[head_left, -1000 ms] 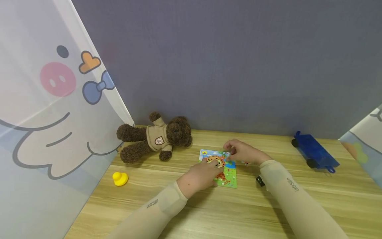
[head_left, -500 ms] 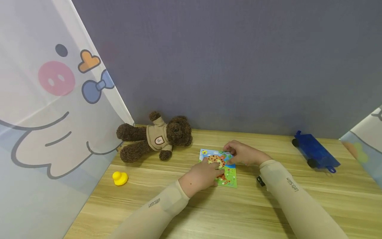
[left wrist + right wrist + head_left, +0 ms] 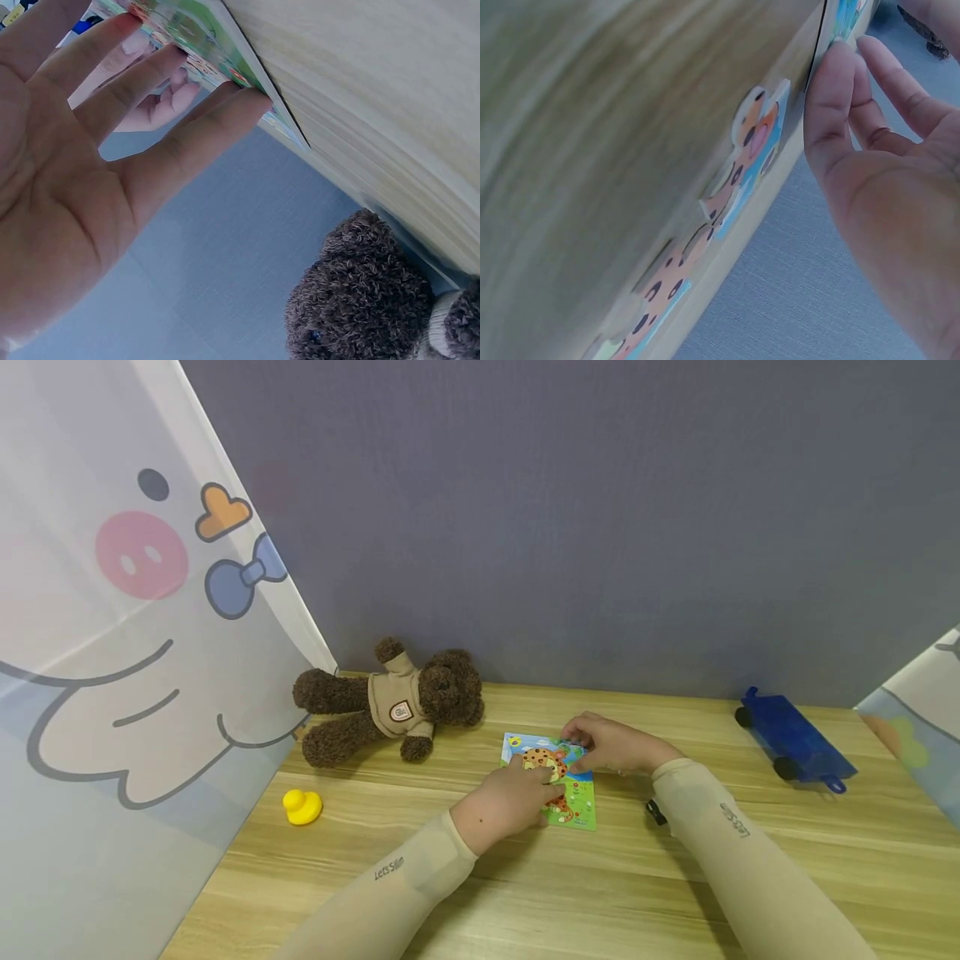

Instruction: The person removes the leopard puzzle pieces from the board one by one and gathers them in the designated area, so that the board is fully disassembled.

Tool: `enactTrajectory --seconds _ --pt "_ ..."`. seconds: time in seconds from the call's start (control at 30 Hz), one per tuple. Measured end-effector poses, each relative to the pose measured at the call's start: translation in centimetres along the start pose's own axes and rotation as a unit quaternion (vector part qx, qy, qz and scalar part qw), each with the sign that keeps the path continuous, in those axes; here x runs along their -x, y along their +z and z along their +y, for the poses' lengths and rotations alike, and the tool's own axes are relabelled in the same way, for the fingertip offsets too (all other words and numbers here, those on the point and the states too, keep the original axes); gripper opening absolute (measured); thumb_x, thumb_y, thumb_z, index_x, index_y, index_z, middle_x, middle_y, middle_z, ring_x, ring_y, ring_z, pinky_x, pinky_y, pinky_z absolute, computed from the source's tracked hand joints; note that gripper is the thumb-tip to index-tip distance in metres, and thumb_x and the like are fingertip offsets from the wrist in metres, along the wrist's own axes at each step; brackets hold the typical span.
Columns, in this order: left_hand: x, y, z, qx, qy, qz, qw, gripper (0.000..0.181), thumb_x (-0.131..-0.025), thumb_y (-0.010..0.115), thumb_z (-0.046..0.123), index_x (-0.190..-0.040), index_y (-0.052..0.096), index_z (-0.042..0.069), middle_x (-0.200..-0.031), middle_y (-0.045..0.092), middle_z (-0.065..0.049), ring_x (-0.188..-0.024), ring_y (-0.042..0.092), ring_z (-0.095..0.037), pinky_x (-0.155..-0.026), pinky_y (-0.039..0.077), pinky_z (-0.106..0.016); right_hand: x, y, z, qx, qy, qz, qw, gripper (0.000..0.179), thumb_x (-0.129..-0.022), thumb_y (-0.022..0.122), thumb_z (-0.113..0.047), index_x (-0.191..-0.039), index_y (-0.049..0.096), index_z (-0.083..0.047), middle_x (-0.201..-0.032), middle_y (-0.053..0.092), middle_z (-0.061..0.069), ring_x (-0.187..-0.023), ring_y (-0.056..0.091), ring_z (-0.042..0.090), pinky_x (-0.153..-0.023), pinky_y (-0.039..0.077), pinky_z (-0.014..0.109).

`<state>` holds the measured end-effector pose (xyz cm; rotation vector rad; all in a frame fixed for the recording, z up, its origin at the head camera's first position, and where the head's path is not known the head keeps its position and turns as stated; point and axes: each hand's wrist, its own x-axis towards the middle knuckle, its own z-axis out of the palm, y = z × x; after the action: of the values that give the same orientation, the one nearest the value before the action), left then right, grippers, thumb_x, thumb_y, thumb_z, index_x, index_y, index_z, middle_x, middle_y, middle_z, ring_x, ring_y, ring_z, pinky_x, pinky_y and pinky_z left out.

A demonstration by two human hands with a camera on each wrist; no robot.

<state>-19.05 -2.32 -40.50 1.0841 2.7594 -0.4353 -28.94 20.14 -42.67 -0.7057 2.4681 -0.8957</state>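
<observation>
A small jigsaw puzzle board (image 3: 581, 810) lies flat on the table, with a spotted orange cartoon animal on green and blue. My left hand (image 3: 506, 802) rests on its left and middle part, fingers spread and fairly straight; the left wrist view shows those fingertips (image 3: 259, 101) touching the board's surface and edge. At the upper right corner of the board, my right hand (image 3: 618, 743) touches it with the fingertips, thumb and forefinger apart. Loose puzzle pieces (image 3: 757, 142) with orange spotted parts lie on the table beside the board, mostly hidden under the right hand in the head view.
A brown teddy bear (image 3: 393, 702) in a beige top lies at the back left. Nearer is a yellow rubber duck (image 3: 302, 807). A blue toy wagon (image 3: 795, 739) stands far right, and a small black object (image 3: 656, 812) sits by the right sleeve. A grey wall (image 3: 570, 527) closes the back.
The right hand has settled slightly lower over the board's corner, its fingertips closer to the surface. The left hand has barely shifted, still on the board.
</observation>
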Motion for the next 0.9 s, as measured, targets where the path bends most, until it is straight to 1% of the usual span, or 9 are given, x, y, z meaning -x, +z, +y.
enactTrajectory --seconds 0.07,0.27,0.5,0.7,0.9 --pt "0.06 0.02 0.0 0.003 -0.001 0.0 1.0 0.063 -0.098 0.07 0.053 -0.157 0.054 0.037 -0.16 0.056 0.013 -0.145 0.057 -0.014 -0.128 0.043 -0.042 0.01 -0.02 -0.05 -0.001 0.004 -0.003 1.0 0.052 -0.093 0.086 -0.022 -0.136 0.062 -0.007 -0.134 0.059 0.014 -0.121 0.058 0.029 -0.109 0.052 0.051" --pt "0.02 0.0 -0.04 0.007 -0.004 -0.001 1.0 0.063 -0.098 0.07 0.053 -0.157 0.054 0.038 -0.16 0.056 0.012 -0.146 0.057 -0.017 -0.128 0.044 -0.042 -0.02 -0.16 -0.13 -0.001 0.007 -0.012 0.9999 0.05 -0.093 0.085 -0.023 -0.136 0.063 -0.008 -0.135 0.06 0.014 -0.121 0.058 0.028 -0.108 0.053 0.049" --pt "0.21 -0.39 0.05 -0.011 -0.002 -0.007 0.9999 0.063 -0.098 0.069 0.054 -0.157 0.053 0.039 -0.159 0.057 0.013 -0.146 0.056 -0.01 -0.128 0.043 -0.042 -0.21 -0.04 -0.11 -0.007 0.01 -0.014 0.9998 0.047 -0.093 0.085 -0.021 -0.132 0.064 -0.007 -0.133 0.06 0.014 -0.12 0.058 0.028 -0.106 0.052 0.048" --pt "0.09 -0.47 0.1 -0.007 -0.004 -0.011 0.9999 0.063 -0.098 0.069 0.054 -0.157 0.053 0.039 -0.159 0.056 0.014 -0.146 0.056 -0.01 -0.129 0.042 -0.042 -0.32 0.02 0.07 -0.019 0.016 -0.014 0.9996 0.048 -0.093 0.085 -0.02 -0.132 0.063 -0.006 -0.133 0.06 0.014 -0.12 0.057 0.028 -0.107 0.051 0.046" --pt "0.09 -0.55 0.11 -0.008 0.0 -0.012 0.9999 0.064 -0.099 0.068 0.053 -0.158 0.052 0.039 -0.159 0.057 0.013 -0.145 0.056 -0.008 -0.129 0.041 -0.042 -0.51 -0.15 -0.01 0.008 0.013 -0.019 0.9997 0.049 -0.093 0.084 -0.023 -0.134 0.063 -0.007 -0.129 0.06 0.014 -0.117 0.057 0.026 -0.105 0.052 0.045"
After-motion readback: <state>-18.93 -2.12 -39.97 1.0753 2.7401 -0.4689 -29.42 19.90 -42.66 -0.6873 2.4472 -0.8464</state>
